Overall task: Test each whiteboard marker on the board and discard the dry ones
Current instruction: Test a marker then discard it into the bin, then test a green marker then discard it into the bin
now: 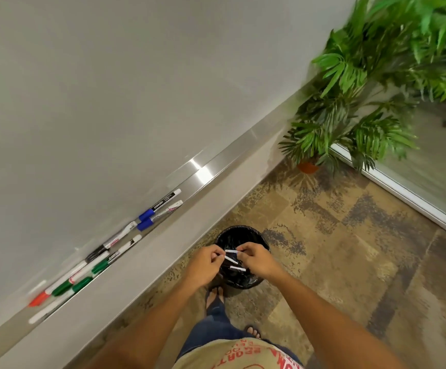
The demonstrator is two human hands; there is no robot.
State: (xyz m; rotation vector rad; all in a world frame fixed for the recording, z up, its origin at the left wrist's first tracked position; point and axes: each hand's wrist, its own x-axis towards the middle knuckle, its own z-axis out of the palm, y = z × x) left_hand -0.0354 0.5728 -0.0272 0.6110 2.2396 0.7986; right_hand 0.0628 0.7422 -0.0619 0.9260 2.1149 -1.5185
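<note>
Both my hands are held over a black-lined waste bin [259, 237] on the floor. My left hand [207, 263] and my right hand [256, 258] each pinch an end of a white marker [231, 251] between them. Two more white markers [237, 268] show just below it, over or inside the bin. The whiteboard [110, 89] fills the upper left. Its metal tray [211, 171] holds several markers: a blue-capped one [159, 205], a black-capped one [111, 242], a green-capped one [68, 280] and a red-capped one [38, 299].
A potted palm [363, 102] in an orange pot [308, 167] stands in the corner at right. A glass wall with a white frame [403, 193] runs along the right. My feet stand on patterned brown carpet [336, 249] just behind the bin.
</note>
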